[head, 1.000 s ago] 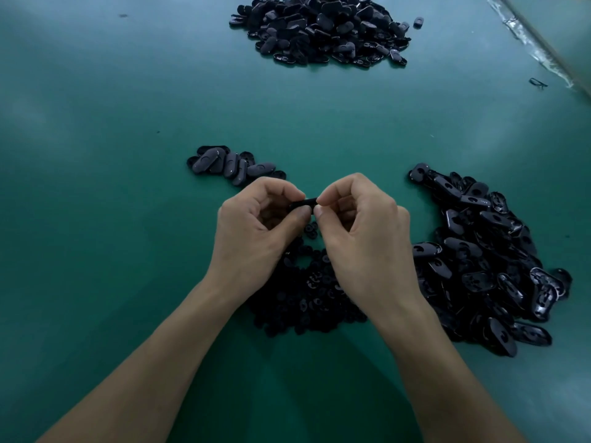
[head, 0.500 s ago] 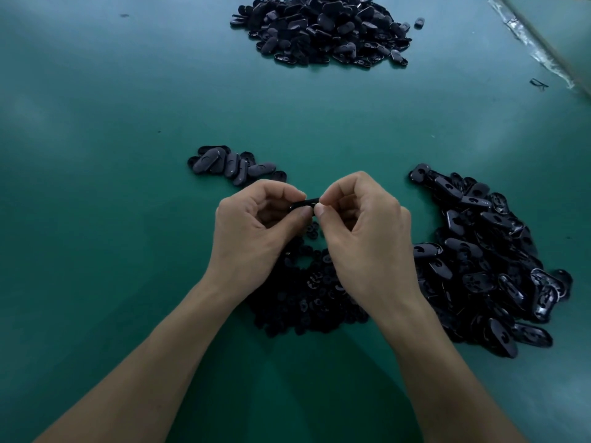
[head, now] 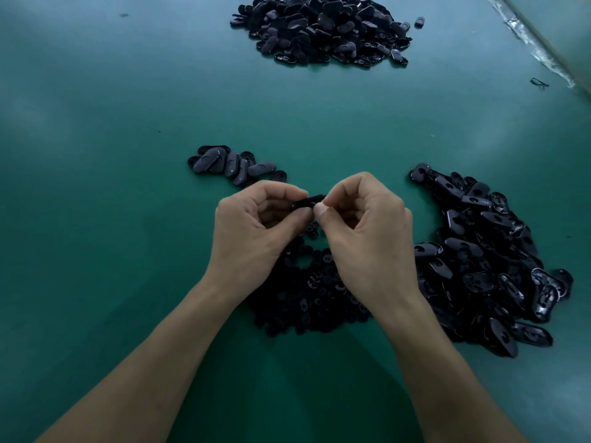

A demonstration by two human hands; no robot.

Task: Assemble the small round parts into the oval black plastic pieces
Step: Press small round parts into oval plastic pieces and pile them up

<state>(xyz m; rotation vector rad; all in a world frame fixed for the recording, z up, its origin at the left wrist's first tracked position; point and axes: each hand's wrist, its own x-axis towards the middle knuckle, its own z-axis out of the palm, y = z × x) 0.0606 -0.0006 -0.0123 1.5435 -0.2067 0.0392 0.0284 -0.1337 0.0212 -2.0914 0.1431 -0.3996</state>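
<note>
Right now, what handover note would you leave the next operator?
Left hand and right hand both pinch one oval black piece between them; whether its round part is seated is hidden.
Small round parts are heaped under the hands; open oval pieces are heaped to the right.
A small group of ovals lies beyond the left hand, likely finished; a big pile sits far back.
Left: most of the right heap.

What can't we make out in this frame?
- Oval piece: head view, mostly covered by fingers of left hand and right hand; whether a round part is seated, unclear.
- Round-part pile: head view, partly behind both hands, too dark to count.
- Far pile: head view, top cut off by frame edge.
</note>
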